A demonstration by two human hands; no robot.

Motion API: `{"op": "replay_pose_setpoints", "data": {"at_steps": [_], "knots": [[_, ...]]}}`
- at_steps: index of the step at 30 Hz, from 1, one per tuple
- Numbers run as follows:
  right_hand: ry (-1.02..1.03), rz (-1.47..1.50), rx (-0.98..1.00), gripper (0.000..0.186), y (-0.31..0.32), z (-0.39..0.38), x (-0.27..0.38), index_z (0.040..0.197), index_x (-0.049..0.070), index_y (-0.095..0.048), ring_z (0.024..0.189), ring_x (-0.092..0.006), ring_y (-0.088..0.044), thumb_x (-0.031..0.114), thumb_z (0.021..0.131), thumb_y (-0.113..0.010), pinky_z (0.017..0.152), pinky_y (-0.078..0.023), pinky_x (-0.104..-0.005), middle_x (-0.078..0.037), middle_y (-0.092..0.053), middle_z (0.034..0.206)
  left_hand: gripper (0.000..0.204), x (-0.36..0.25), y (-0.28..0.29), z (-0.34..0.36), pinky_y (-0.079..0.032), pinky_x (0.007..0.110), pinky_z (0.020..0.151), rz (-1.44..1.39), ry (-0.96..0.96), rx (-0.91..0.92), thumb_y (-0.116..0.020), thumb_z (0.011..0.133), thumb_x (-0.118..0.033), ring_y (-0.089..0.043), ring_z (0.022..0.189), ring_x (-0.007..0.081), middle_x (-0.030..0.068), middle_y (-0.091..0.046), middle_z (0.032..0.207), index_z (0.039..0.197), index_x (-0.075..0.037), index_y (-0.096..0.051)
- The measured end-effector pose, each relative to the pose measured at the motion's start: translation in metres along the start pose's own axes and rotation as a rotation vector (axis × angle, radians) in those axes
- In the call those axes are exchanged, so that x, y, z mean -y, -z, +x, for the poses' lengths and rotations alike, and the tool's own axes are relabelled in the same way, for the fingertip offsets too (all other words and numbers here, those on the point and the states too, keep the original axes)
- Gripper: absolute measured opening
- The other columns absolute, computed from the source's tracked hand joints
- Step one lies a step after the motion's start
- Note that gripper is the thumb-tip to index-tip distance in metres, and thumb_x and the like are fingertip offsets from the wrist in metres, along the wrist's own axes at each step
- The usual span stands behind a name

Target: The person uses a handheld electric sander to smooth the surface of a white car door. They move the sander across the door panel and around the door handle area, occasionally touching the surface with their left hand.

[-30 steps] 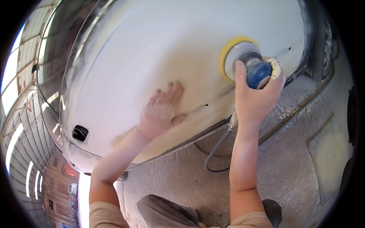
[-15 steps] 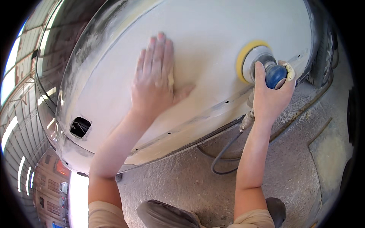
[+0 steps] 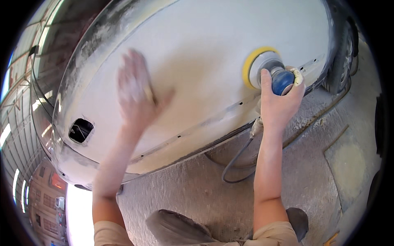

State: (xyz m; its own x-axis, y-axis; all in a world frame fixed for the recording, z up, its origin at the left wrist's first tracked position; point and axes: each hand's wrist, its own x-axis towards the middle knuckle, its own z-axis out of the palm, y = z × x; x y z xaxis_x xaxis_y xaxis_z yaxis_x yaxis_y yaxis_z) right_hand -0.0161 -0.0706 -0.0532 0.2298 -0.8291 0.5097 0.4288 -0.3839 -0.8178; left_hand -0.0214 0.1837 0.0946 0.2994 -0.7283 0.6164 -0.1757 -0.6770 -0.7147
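A dusty, pale car body panel (image 3: 205,37) fills the upper middle of the view. On its left part lies my left hand (image 3: 135,92), palm against the surface, fingers outstretched and somewhat blurred; it holds nothing that I can see. My right hand (image 3: 283,98) grips a round air sander (image 3: 269,67) by its blue top. The sander has a grey body and a yellow pad, whose face is turned to the panel at the right. Whether the pad touches the panel I cannot tell. A pale wrap shows on a finger of the right hand.
A dark hose (image 3: 227,168) hangs from the sander's fitting and loops over the dusty concrete floor (image 3: 176,188). A square opening (image 3: 81,130) sits in the panel at left. A wheel (image 3: 338,76) stands at the right; my knee (image 3: 174,225) shows below.
My left hand has slid leftward across the panel. The whole view has shifted a little, and my right hand still holds the sander at about the same spot on the panel.
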Motion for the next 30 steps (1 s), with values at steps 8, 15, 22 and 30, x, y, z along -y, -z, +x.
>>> {"op": "replay_pose_setpoints", "data": {"at_steps": [8,15,22,30], "knots": [[0.001,0.027,0.014,0.055,0.002,-0.018,-0.001,0.117,0.002,-0.056,0.105,-0.0308,-0.057,0.022,0.076,-0.086,0.089,-0.048,-0.043,-0.015,-0.056,0.112,0.1,-0.013,-0.011,0.003,-0.031,0.059,0.112,-0.027,0.054,-0.088,-0.063,0.087,-0.06,-0.031,0.142,0.0515,0.0351,-0.032,0.152,0.148,0.011,-0.031],[-0.036,0.047,0.088,0.057,0.004,-0.034,0.005,0.119,0.001,-0.055,0.107,-0.0309,-0.057,0.023,0.076,-0.085,0.091,-0.048,-0.0422,-0.015,-0.054,0.114,0.089,-0.025,-0.045,-0.151,-0.041,0.057,0.105,0.063,-0.204,0.1,-0.058,0.089,-0.063,-0.046,0.135,0.0438,0.029,-0.046,0.146,0.142,0.008,-0.046],[0.036,0.03,0.141,0.059,0.004,-0.034,0.017,0.12,0.0,-0.053,0.107,-0.0316,-0.055,0.023,0.076,-0.085,0.091,-0.047,-0.0423,-0.015,-0.053,0.116,0.091,0.005,-0.012,-0.087,-0.036,0.055,0.11,0.02,0.028,0.027,-0.063,0.088,-0.058,-0.039,0.14,0.0458,0.0302,-0.04,0.15,0.146,0.008,-0.039],[0.157,0.019,0.194,0.058,0.001,-0.061,0.037,0.121,0.001,-0.053,0.108,-0.0307,-0.054,0.022,0.077,-0.085,0.092,-0.046,-0.0421,-0.015,-0.051,0.117,0.095,-0.022,-0.021,-0.103,-0.037,0.059,0.107,-0.035,0.199,-0.027,-0.065,0.085,-0.061,-0.042,0.134,0.0498,0.0331,-0.042,0.146,0.143,0.011,-0.041]]}}
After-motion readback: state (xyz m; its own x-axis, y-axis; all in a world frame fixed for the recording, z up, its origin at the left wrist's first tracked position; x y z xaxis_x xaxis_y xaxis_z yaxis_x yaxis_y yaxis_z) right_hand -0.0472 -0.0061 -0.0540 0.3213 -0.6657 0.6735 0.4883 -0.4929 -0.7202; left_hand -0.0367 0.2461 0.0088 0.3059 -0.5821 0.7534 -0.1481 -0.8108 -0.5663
